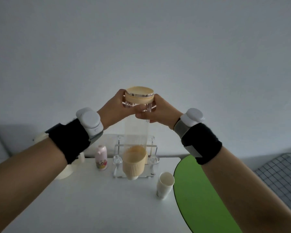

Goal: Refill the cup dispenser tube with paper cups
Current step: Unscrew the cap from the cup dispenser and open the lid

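Two hands are up at the top of the clear tube (136, 130). The left hand (115, 109) and right hand (160, 111) both curl their fingers round it, just under the tan cap (139, 95). The tube stands upright, with its ribbed base at the clear stand (118, 165) by the table's (107, 199) far edge. A stack of paper cups (165, 184) waits near the right edge, apart from the stand. A pink can (101, 158) sits left of it. Between the forearms, bare tabletop runs to the near edge.
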The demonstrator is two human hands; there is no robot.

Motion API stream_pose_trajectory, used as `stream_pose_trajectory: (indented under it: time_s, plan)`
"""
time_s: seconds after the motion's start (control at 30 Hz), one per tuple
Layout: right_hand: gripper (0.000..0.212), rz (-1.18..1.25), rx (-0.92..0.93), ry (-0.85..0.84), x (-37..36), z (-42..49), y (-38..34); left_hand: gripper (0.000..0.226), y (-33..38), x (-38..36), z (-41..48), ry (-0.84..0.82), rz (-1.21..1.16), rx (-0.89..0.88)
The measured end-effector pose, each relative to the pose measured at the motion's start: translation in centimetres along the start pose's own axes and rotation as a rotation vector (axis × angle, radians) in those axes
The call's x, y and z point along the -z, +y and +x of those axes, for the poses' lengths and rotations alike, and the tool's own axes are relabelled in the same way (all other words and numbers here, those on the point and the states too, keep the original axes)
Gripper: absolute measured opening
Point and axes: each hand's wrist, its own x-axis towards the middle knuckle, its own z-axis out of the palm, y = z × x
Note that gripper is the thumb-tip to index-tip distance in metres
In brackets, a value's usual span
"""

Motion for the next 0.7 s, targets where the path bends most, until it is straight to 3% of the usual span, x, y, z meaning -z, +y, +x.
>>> stream_pose_trajectory:
  time_s: [0.2,0.3,0.43,0.7]
  plan:
    - [0.06,0.109,-0.022,-0.152,-6.3,-0.9,-0.3,0.087,-3.8,2.9,-4.4,-0.034,0.093,0.103]
    - [0.068,0.122,-0.06,-0.185,-9.7,-1.2,0.6,0.076,-5.9,3.8,-6.5,-0.058,0.111,0.15]
    - [0.095,0.095,-0.118,-0.189,-14.5,-1.0,1.9,0.071,-9.4,5.1,-8.7,-0.07,0.125,0.207]
    - [0.087,0.118,-0.192,-0.199,-19.2,-0.9,3.3,0.08,-14.1,6.0,-10.3,-0.144,0.065,0.245]
